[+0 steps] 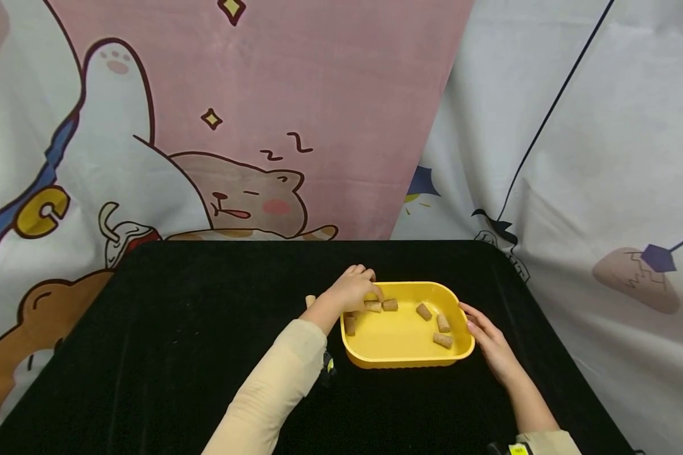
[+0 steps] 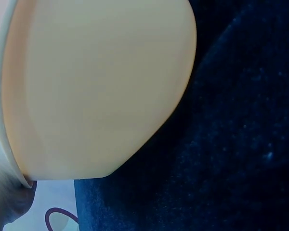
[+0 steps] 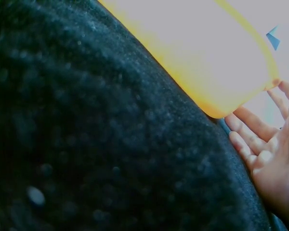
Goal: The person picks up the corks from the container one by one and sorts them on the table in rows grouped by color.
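Note:
A yellow tray [image 1: 398, 361] with several brown cork-like cylinders [image 1: 424, 311] inside stands on the black cloth. My left hand [image 1: 350, 294] reaches over its back left corner, thumb bent down above the pieces there; whether it pinches one is hidden. In the left wrist view, part of that hand [image 2: 12, 199] shows beside the rim of the tray [image 2: 101, 96]. Relaxed, nearly straight fingers of my right hand [image 1: 495, 347] touch the tray's right end. The right wrist view has this hand [image 3: 274, 154] with a fingertip at the rim of the tray [image 3: 221, 62].
Another light brown piece [image 1: 310, 301] is outside the tray, just left of my left wrist. Black cloth [image 1: 176, 341] covers the table, whose back edge runs behind the tray. A printed cartoon curtain [image 1: 319, 95] hangs beyond it.

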Available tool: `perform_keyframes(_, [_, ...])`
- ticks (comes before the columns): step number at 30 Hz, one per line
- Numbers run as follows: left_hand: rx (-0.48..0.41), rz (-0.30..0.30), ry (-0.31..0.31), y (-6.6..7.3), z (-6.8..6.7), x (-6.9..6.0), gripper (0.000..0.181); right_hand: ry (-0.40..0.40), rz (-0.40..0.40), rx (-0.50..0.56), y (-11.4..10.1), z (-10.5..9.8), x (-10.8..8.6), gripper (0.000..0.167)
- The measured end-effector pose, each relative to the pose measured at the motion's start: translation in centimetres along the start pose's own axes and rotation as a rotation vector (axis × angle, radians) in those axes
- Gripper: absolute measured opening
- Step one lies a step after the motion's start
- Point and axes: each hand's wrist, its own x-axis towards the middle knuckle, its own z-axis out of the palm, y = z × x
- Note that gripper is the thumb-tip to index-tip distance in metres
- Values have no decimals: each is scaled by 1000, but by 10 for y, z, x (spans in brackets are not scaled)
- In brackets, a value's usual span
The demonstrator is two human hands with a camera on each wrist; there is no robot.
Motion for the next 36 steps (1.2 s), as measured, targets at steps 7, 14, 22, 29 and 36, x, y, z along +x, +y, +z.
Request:
perform_keyframes(7, [11,-18,10,0,1,1,30,14,24,-12,-1,0,0,44])
perform_keyframes(14, [16,-31,9,1,3,3,35,24,25,-15,-1,0,0,44])
perform_keyframes(22, [22,-8,24,1,4,1,30,19,37,-19,0,0,-1,44])
perform_keyframes(29, [32,11,37,-1,6,2,25,24,21,-34,0,0,0,43])
perform_keyframes(36, [25,15,41,-1,6,2,21,31,28,-41,-1,1,0,43])
